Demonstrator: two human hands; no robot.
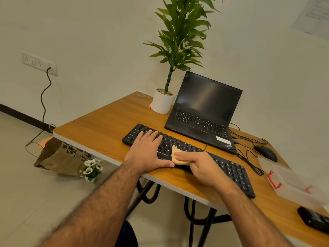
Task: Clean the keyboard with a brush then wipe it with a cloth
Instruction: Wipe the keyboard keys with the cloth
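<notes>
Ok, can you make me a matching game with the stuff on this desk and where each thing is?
Things:
1. cloth
2. plant pot
3. mouse
4. paper bag

Places:
A. on the floor, under the desk's left end
B. in the right hand, on the keyboard
C. to the right of the laptop
D. at the back of the desk, left of the laptop

Pairs: 1-B, 2-D, 3-C, 4-A

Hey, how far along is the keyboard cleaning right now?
No brush is in view, so brushing looks finished. In hand: the right hand presses a cloth against the keyboard near its front edge, while the left hand lies flat on the keys. Left: wiping the remaining keys.
</notes>
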